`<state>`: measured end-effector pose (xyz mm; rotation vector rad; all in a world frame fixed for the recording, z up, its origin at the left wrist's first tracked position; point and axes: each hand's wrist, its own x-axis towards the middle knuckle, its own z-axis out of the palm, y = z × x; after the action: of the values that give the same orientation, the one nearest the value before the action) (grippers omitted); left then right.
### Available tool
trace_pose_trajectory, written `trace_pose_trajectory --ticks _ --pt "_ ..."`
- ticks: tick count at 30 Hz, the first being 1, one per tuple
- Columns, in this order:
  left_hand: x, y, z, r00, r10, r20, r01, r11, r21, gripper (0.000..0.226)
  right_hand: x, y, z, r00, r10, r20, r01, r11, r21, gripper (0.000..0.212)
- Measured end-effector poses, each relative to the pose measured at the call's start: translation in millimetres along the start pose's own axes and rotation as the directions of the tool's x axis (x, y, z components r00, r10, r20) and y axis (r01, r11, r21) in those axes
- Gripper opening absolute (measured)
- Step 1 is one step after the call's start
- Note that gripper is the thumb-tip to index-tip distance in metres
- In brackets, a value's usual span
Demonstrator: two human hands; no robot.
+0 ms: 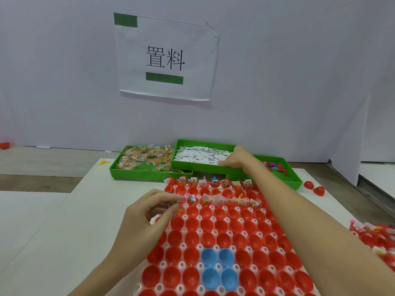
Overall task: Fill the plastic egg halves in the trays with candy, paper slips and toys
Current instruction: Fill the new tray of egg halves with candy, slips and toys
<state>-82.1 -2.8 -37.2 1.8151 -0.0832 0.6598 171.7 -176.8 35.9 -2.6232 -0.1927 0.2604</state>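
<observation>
A white table (53,231) carries everything, with a grey wall behind its far edge and a paper sign (166,58) taped to that wall. The clear egg tray (230,242) fills the near middle of the table, its cups holding red egg halves (192,211) and a block of four blue egg halves (218,267) toward the near edge. Only the two rows nearest the far edge hold candy, slips and toys. A second filled tray (376,238) shows at the right edge.

Along the far edge sit three green bins: the candy bin (136,169) on the left, the paper slip bin (205,165) in the middle, raised on the other two, and the toy bin (286,174) on the right. Two loose red halves (314,188) lie right of it.

The right hand (235,158) reaches into the slip bin, fingers curled down onto the paper slips (198,155); whether it grips one cannot be told. The left hand (154,210) hovers at the tray's left edge, pinching small candy packets (178,205) beside the second row.
</observation>
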Motion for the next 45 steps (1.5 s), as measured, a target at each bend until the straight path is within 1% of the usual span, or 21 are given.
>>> trace_pose_trajectory --ticks 1,3,4,6,8,11,14,15,19,23,29,35,41,45 --pt "-0.2 -0.6 -0.1 1.0 -0.002 0.004 0.002 1.0 0.002 0.022 0.9 -2.3 -1.4 0.999 0.019 0.027 -0.019 1.0 0.017 0.067" --pt "-0.6 -1.1 0.5 1.0 -0.003 0.015 0.003 1.0 0.002 0.022 4.7 -4.2 -4.6 0.997 0.047 0.063 -0.054 0.991 0.119 0.057" --pt "-1.1 -0.9 0.5 1.0 -0.004 0.015 0.004 1.0 -0.001 0.022 4.5 -5.2 -4.5 0.995 0.053 0.08 -0.063 0.99 0.13 0.055" --pt "-1.2 -0.4 0.7 1.0 -0.002 0.014 0.002 1.0 -0.004 0.022 2.8 -5.9 -2.8 0.993 0.057 0.108 -0.066 0.995 0.08 0.058" --pt "-1.2 -0.5 0.2 1.0 -0.001 0.016 0.001 1.0 0.005 0.022 2.7 -4.5 -1.7 0.999 0.04 0.031 -0.043 0.992 0.115 0.052" --pt "-0.5 -1.5 -0.4 1.0 -0.001 0.012 0.001 1.0 0.019 0.023 4.6 7.0 -2.9 0.998 -0.029 -0.061 0.035 0.994 0.1 0.037" --pt "0.2 0.0 -0.7 1.0 -0.004 0.0 0.004 1.0 0.023 0.025 1.4 18.2 -2.8 0.97 -0.145 -0.193 0.171 0.978 0.121 0.017" --pt "0.4 0.9 -0.8 1.0 -0.002 -0.006 0.002 1.0 0.024 0.025 -1.6 21.0 -2.1 0.958 -0.182 -0.22 0.211 0.97 0.119 0.015" --pt "0.2 3.8 -1.2 1.0 0.0 -0.015 0.0 1.0 0.015 0.026 -7.6 32.0 4.0 0.917 -0.294 -0.271 0.316 0.948 0.04 0.021" --pt "-0.7 3.8 -0.3 1.0 -0.006 -0.008 0.006 1.0 0.027 0.023 -8.3 38.6 5.7 0.884 -0.33 -0.33 0.354 0.935 0.015 0.02" --pt "-0.3 2.1 -1.5 1.0 -0.006 -0.008 0.007 0.999 0.042 0.023 -9.0 43.9 3.8 0.903 -0.314 -0.293 0.34 0.939 0.042 0.017" --pt "0.2 1.1 -2.5 1.0 -0.008 -0.008 0.009 0.998 0.06 0.027 -11.1 45.1 -1.0 0.922 -0.287 -0.259 0.323 0.94 0.109 0.021" --pt "-0.2 0.6 -1.9 1.0 -0.029 -0.003 0.029 0.999 0.043 0.028 -10.2 47.1 2.6 0.902 -0.253 -0.348 0.322 0.934 0.154 0.02" --pt "0.1 2.7 -1.9 0.999 -0.037 -0.023 0.038 0.996 0.076 0.028 -10.3 48.7 1.8 0.867 -0.203 -0.455 0.303 0.94 0.16 0.014"
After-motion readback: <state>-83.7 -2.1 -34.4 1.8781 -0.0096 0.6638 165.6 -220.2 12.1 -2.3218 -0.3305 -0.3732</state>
